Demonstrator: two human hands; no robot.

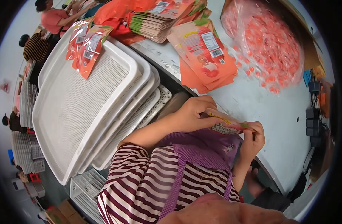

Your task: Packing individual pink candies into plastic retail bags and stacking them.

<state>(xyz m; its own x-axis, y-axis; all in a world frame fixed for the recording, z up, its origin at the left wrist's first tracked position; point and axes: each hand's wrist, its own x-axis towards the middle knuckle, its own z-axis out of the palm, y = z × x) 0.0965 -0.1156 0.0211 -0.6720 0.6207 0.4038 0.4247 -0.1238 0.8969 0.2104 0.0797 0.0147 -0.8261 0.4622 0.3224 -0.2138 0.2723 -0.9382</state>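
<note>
Close in front of my body, a printed orange-pink pouch [226, 126] is held between both hands. My left hand [197, 115] is closed on one end of it, thumb on the near face. My right hand [254, 137] pinches the green-marked end. The pouch is tilted, so whether its mouth is open cannot be seen. Just beyond my hands, several flat pouches [202, 56] lie fanned on the white table [266, 123]. Small pink-red pieces [250, 71] are scattered beside them, next to a large clear bag [270, 41] full of the same pieces.
White perforated trays [81, 89] are stacked at my left, with two filled-looking pouches [89, 48] on the top one. A pile of pouches [152, 24] and red plastic [118, 13] lie at the back. Black adapters [313, 123] line the right edge. Other people [53, 18] work far left.
</note>
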